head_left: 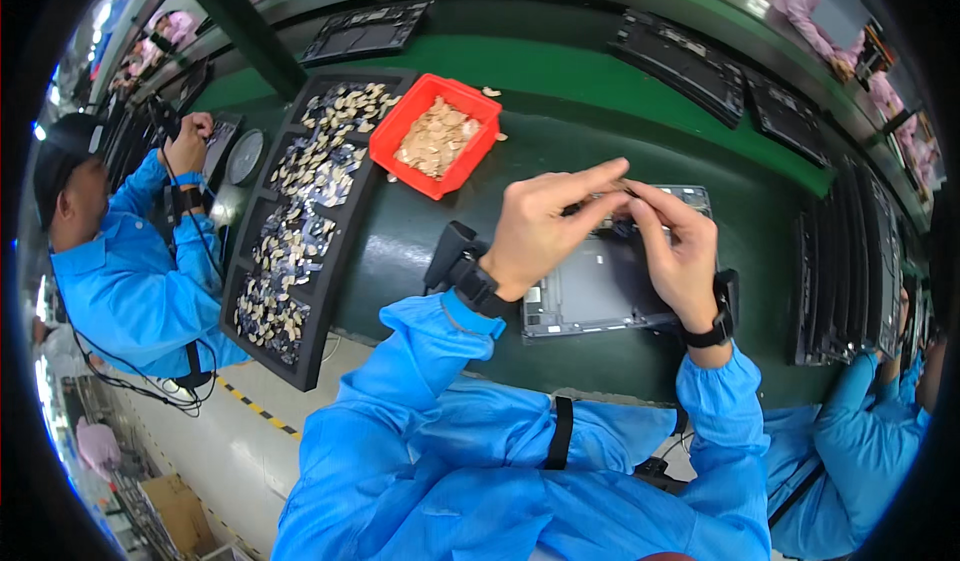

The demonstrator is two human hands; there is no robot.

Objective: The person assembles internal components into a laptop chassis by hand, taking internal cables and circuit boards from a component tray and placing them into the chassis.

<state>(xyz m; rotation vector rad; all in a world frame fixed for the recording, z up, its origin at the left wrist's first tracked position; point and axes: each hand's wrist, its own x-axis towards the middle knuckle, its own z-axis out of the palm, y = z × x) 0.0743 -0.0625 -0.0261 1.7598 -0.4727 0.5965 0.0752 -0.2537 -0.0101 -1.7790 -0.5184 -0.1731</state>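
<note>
My left hand (545, 223) and my right hand (684, 253) meet fingertip to fingertip above a grey laptop chassis (590, 286). Thumb and forefinger of each are pinched together. Something small and dark shows at the fingertips, too little of it to name. The chassis lies flat on the dark green bench, its far edge with boards and fittings partly covered by my hands. Left of it stands a red plastic bin (384, 141) holding many thin, beige, flake-like pieces.
A black compartment tray (338, 229) of small dark parts with beige pieces lies at left. Chassis (850, 261) stand stacked upright at right; more chassis (680, 61) lie on the green strip behind. A co-worker in blue (130, 271) works at left, another (880, 441) at right.
</note>
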